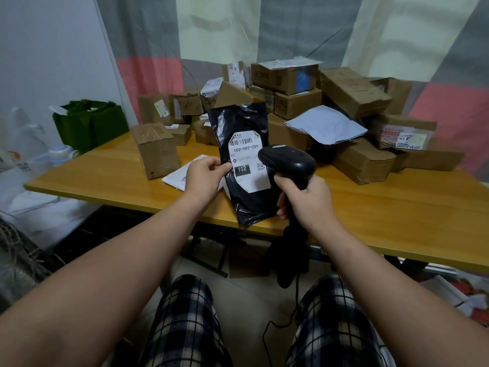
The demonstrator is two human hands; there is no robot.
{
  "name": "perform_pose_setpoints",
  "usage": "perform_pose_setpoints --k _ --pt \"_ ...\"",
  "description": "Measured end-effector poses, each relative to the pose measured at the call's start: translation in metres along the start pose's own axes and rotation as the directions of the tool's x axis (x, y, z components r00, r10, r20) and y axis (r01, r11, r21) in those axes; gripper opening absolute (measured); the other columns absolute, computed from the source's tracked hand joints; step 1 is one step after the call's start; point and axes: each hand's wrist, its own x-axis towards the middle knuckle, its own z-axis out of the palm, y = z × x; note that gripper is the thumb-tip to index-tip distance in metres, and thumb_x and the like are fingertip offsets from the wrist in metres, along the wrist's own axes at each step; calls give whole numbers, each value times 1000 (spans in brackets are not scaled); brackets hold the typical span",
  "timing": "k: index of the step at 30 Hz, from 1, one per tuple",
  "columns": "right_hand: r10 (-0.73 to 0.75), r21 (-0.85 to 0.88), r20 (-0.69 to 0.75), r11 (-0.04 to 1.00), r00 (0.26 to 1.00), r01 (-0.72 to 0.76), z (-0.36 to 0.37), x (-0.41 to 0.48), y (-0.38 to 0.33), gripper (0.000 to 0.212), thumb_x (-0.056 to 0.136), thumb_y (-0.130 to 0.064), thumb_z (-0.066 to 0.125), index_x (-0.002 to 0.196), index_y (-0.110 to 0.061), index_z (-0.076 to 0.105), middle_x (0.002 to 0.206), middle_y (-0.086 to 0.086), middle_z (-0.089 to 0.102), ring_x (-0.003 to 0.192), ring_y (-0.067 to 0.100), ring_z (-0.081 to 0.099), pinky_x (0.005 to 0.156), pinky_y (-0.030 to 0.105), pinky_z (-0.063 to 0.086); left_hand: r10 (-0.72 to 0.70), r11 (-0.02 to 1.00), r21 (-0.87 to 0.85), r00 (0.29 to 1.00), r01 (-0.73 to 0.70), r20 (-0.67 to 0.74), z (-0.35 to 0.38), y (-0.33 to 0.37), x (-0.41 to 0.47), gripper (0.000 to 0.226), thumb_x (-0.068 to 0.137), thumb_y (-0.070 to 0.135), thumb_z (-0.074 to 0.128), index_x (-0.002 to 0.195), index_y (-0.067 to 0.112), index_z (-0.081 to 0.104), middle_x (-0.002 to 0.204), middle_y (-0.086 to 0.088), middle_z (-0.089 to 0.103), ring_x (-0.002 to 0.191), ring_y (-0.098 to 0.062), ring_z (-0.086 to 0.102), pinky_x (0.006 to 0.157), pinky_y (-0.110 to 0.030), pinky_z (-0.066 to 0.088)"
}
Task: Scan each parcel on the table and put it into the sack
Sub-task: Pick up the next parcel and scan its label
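My left hand [205, 178] pinches the left edge of a black plastic parcel [238, 120] and holds it upright above the table's front edge, its white shipping label [247, 161] facing me. My right hand [307, 200] grips the handle of a black barcode scanner [288, 161], whose head sits just right of the label and overlaps the parcel's right side. A pile of cardboard parcels [291, 102] fills the back of the wooden table [370, 207]. The sack is at the far left [23, 186], white and partly out of view.
A brown box [156, 149] stands upright at the left of the table beside a flat white mailer [177, 176]. A grey-white poly mailer [325, 124] lies on boxes at the right. A green bag [90, 123] stands left of the table. The scanner's cable [293, 308] hangs between my knees.
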Motion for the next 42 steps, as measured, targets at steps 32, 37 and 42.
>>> perform_pose_setpoints --k 32,37,42 --pt "78 -100 842 995 534 14 346 -132 48 13 83 -31 73 80 -27 61 57 -7 61 56 12 60 59 33 52 -105 842 226 560 490 -822 -347 -139 -234 10 90 15 65 98 11 70 80 8 66 74 -5 61 68 -17 45" --pt "144 -178 843 984 518 17 350 -140 67 17 86 -31 71 77 -26 57 63 2 62 56 19 61 57 41 54 -294 674 308 626 671 -722 -340 -201 -240 14 89 17 66 95 4 70 77 -6 66 78 -26 64 63 -23 34" --pt "218 -251 818 968 532 -12 348 -142 80 21 85 -33 71 75 -22 56 57 3 62 47 18 61 51 35 52 -369 584 372 644 721 -670 -330 -233 -235 15 93 17 59 99 4 62 88 -21 66 88 -38 62 75 -37 46"
